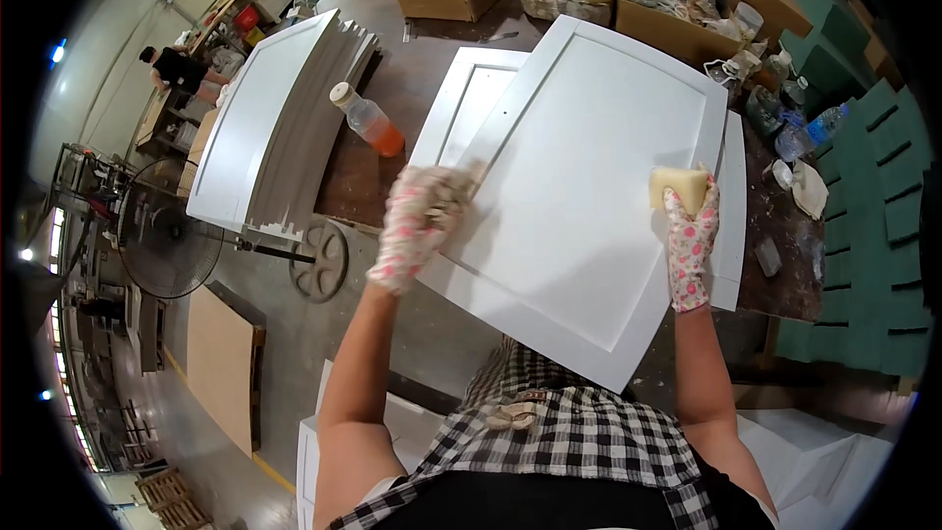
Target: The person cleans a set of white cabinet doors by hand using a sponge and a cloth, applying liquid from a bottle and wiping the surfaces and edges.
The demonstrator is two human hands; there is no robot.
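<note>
A white door panel is held up at both side edges by two gloved hands.

The left hand is clenched on the panel's left edge. The panel lies tilted between the hands, its long side running from low near the body up and away. The right hand presses a yellow sponge against the right edge. A stack of white panels and an orange bottle are seen at the left, and another white panel lies underneath.

Workshop hall: grey concrete floor, dark workbench, standing fan, bright windows far left.
</note>
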